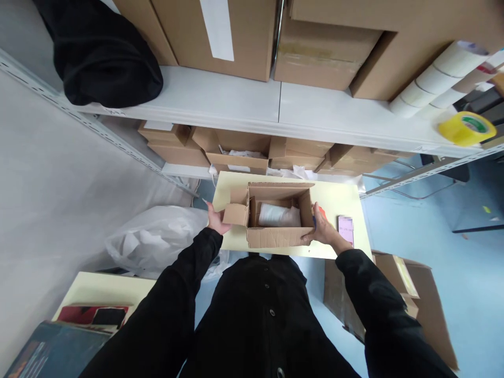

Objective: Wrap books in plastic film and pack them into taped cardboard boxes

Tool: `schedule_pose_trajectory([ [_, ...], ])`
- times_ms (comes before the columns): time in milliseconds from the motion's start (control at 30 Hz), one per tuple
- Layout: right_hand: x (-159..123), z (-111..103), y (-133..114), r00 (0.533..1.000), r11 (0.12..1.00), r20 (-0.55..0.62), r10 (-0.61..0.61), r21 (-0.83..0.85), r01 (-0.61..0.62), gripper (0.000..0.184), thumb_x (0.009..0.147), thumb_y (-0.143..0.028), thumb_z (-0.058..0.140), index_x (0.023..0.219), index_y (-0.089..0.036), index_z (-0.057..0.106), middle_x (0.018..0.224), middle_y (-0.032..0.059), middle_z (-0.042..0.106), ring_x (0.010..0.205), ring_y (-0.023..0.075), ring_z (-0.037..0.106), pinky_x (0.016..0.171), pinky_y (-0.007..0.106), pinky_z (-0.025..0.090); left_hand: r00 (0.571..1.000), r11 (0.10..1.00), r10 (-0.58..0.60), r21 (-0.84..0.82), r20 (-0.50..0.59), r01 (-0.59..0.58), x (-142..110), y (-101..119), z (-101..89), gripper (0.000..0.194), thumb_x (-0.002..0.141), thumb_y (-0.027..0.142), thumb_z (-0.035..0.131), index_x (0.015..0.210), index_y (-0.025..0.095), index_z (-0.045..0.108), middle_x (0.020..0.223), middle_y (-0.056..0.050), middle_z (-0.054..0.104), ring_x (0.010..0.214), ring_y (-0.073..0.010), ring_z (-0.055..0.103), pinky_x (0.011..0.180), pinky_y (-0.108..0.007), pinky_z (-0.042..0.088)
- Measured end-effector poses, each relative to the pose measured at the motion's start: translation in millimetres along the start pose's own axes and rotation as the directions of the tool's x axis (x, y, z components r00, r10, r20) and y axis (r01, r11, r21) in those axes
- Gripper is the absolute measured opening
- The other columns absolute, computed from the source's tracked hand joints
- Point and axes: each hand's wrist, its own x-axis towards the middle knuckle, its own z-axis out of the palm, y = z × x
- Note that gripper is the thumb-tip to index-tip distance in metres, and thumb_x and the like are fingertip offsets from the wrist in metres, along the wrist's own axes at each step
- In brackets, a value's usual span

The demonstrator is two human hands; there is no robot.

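An open cardboard box (280, 238) sits on a pale yellow table (236, 184) in front of me. Inside it lies a white, plastic-wrapped packet (279, 215). At the box's left end, my left hand (217, 219) is at the outer edge of a folded-out flap (235, 214), one finger pointing away from it and the thumb by its lower corner. My right hand (323, 230) grips the box's right end near the front corner. Just behind those fingers shows a small orange object (323, 212), mostly hidden, its kind unclear.
A phone (345, 231) lies right of the box. Beyond the table stands a shelf (220, 97) with cartons, white tape rolls (437, 79) and a yellow tape roll (466, 128). A plastic bag (157, 239) is at left; an open carton (429, 310) stands on the floor at right.
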Motion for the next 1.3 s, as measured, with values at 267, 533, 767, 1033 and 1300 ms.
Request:
schedule_pose_trajectory([
  [267,2.4,1.8,-15.4,1.0,0.999,0.02,0.012,0.031,-0.012,0.147,0.052,-0.056,0.082,0.147,-0.015,-0.022,0.154,0.027,0.012,0.141,0.0414,0.018,0.109,0.06,0.027,0.971,0.973,0.23,0.02,0.058,-0.232,-10.4,14.8,15.4,0.11,0.061,0.095,0.015,0.123,0.013,0.054,0.107,-0.018,0.066,0.109,-0.0359,0.059,0.083,-0.047,0.051],
  [533,7.9,5.3,-15.7,1.0,1.0,-0.002,-0.007,0.009,0.007,0.146,0.052,-0.051,0.084,0.147,-0.017,-0.022,0.155,0.0239,0.011,0.142,0.0406,0.017,0.11,0.058,0.026,0.84,0.679,0.302,0.517,0.451,-0.522,-29.8,-4.4,17.7,0.121,0.053,0.095,0.037,0.144,0.014,0.036,0.152,-0.016,0.03,0.142,-0.0327,0.023,0.115,-0.041,0.021],
  [767,6.4,0.4,-14.2,1.0,1.0,0.02,-0.014,-0.021,0.014,0.142,0.053,-0.057,0.081,0.149,-0.015,-0.016,0.156,0.0226,0.01,0.143,0.0397,0.013,0.112,0.058,0.023,0.771,-0.192,0.004,0.757,0.637,-0.625,-30.9,10.0,6.3,0.138,0.044,0.081,0.066,0.15,0.01,0.013,0.156,-0.025,0.005,0.143,-0.041,0.002,0.114,-0.053,0.006],
  [1033,-0.3,-6.9,3.9,1.0,0.996,0.01,-0.01,0.089,0.009,0.098,0.077,-0.065,0.056,0.152,-0.022,0.009,0.157,0.0125,0.016,0.144,0.0304,0.015,0.115,0.053,0.018,0.754,-0.487,-0.084,0.633,0.651,-0.601,-25.0,14.9,5.3,0.129,0.048,0.069,0.073,0.149,0.01,0.018,0.156,-0.023,0.012,0.144,-0.0389,0.004,0.114,-0.051,-0.001],
  [1300,-3.2,9.9,2.2,0.79,0.615,-0.195,0.581,0.741,-0.269,0.077,0.085,-0.072,0.022,0.146,-0.026,0.02,0.153,0.0138,0.028,0.138,0.0303,0.033,0.103,0.057,0.037,0.764,-0.46,-0.004,0.677,0.646,-0.575,-26.2,7.5,13.1,0.102,0.062,0.04,0.071,0.148,0.012,0.024,0.155,-0.019,0.02,0.144,-0.037,0.011,0.116,-0.048,0.006],
])
